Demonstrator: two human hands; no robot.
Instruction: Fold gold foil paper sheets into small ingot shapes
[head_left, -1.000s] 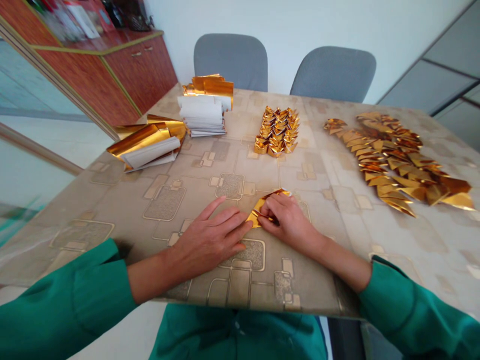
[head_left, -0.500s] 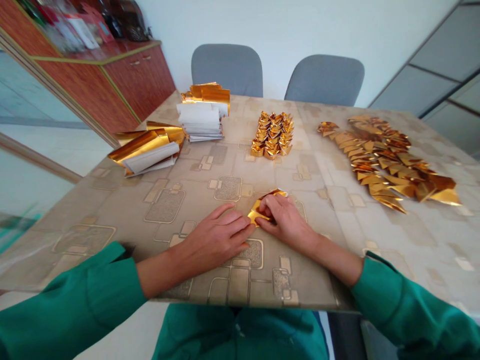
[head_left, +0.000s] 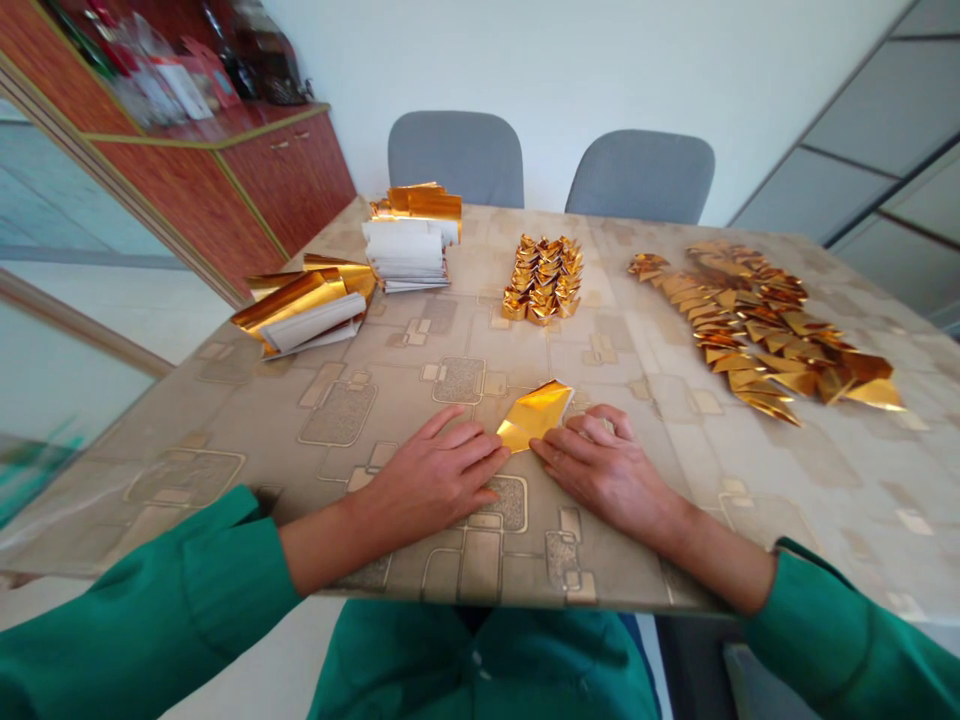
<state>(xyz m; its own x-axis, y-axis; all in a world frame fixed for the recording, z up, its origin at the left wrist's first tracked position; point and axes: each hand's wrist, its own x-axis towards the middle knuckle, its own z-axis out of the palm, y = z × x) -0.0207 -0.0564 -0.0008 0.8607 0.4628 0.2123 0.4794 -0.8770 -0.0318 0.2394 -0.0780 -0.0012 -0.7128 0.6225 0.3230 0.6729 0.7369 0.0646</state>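
A folded piece of gold foil paper (head_left: 536, 415) lies flat on the table, with pointed corners and a thin white edge at its upper right. My left hand (head_left: 439, 465) rests palm down beside it, fingers stretched out, the fingertips touching its lower left corner. On the other side, my right hand (head_left: 604, 465) lies with its fingertips at the paper's lower edge. Those fingers are loosely bent and apart, not wrapped around the paper. The right thumb is partly hidden.
Beyond the paper stand rows of folded gold pieces (head_left: 543, 280). A large group of gold folded pieces (head_left: 757, 325) spreads at the right. At the left are a stack of white-backed sheets (head_left: 409, 255) and loose gold sheets (head_left: 307, 310). Two grey chairs (head_left: 455, 155) stand behind the table.
My right hand has moved off the top of the gold paper to the right and slightly down, uncovering its surface. My left hand stays at the corner. The whole view has shifted slightly.
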